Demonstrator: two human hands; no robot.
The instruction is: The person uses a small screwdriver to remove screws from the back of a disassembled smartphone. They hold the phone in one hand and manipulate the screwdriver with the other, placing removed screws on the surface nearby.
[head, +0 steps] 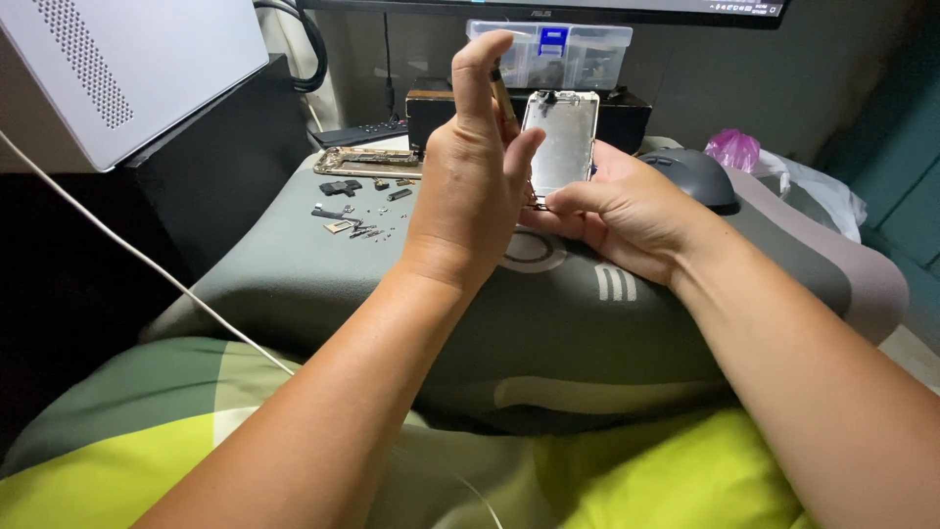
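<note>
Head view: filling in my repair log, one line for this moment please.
left hand: tool | right hand: phone panel upright | surface: grey cushion

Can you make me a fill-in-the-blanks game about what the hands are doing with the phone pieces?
1. The right hand holds a silver phone panel that stands ____.
2. The left hand holds a thin ____ beside the panel.
3. Tiny phone parts lie to the ____ of both hands.
4. A grey computer ____ sits behind the right hand.

Missing words: upright; tool; left; mouse
</note>
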